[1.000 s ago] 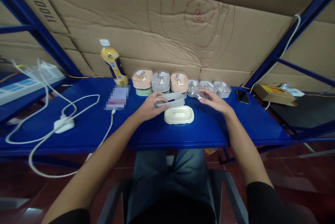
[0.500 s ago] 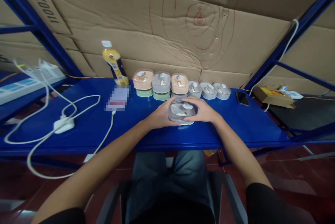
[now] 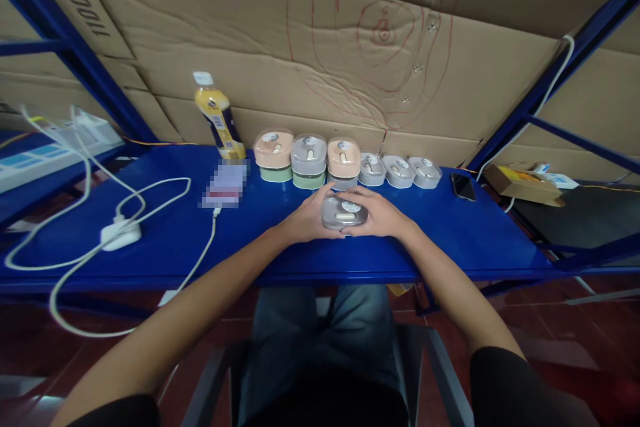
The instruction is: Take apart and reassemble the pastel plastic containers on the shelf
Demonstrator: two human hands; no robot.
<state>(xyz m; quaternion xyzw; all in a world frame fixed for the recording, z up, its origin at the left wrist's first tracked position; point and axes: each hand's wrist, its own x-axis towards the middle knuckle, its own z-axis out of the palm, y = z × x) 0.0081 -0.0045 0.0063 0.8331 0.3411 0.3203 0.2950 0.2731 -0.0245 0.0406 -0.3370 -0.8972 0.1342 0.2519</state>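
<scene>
Both hands are wrapped round a small grey box with a clear lid [image 3: 344, 214], low over the blue table in front of me. A round sticker and a short cream bar show through or on its top. My left hand [image 3: 311, 217] grips the left side, thumb at the far edge. From the right, my right hand [image 3: 377, 212] closes over the other end, its fingers along the far and near edges. The box's underside is mostly hidden. Just behind it stands a peach box [image 3: 344, 155] stacked on a grey one.
More stacked boxes [image 3: 309, 155] and several single grey boxes [image 3: 399, 171] line the back of the table [image 3: 270, 260]. Left stand a yellow bottle [image 3: 219, 117], a blurred-out phone-like item [image 3: 225, 184] and a white charger with cable [image 3: 120, 234]. A black phone [image 3: 463, 186] lies right.
A grey ring-shaped part in the left hand and a clear lid in the right have come together over the cream base. Both hands now press round the joined box.
</scene>
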